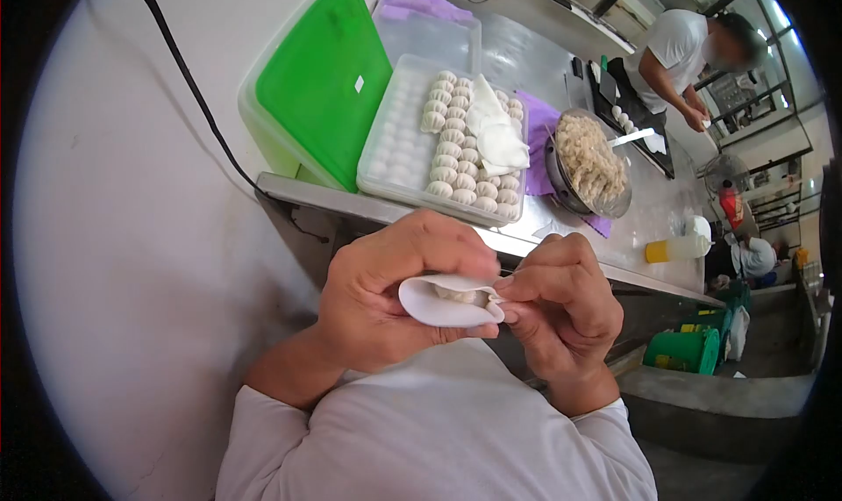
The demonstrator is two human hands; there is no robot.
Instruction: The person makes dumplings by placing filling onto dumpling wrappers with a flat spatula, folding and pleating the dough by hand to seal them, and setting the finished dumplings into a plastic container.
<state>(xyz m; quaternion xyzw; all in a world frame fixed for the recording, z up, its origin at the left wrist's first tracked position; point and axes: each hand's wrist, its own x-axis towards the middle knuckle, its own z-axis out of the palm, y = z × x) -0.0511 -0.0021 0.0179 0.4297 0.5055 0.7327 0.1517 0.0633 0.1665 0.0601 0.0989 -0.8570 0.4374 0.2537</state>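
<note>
A round white dough wrapper [427,307] with pale filling [457,295] inside is held up in front of my chest, its left side gaping and its right edge gathered in pleats. My left hand [386,282] cups the dumpling from the left, fingers bent over and under it. With thumb and fingertips, my right hand [561,306] pinches the pleated right edge. Beyond my hands, a clear plastic tray [395,181] holds rows of pleated dumplings [450,148], partly covered by a white cloth [495,132]. To its right stands a metal bowl heaped with filling [589,163].
A green lid [324,84] leans at the tray's left. On the steel table's right lies a bottle of yellow liquid [675,248]. Across the table another person [680,58] works beside a dark board with dough pieces [623,119]. Green bins [684,350] stand lower right.
</note>
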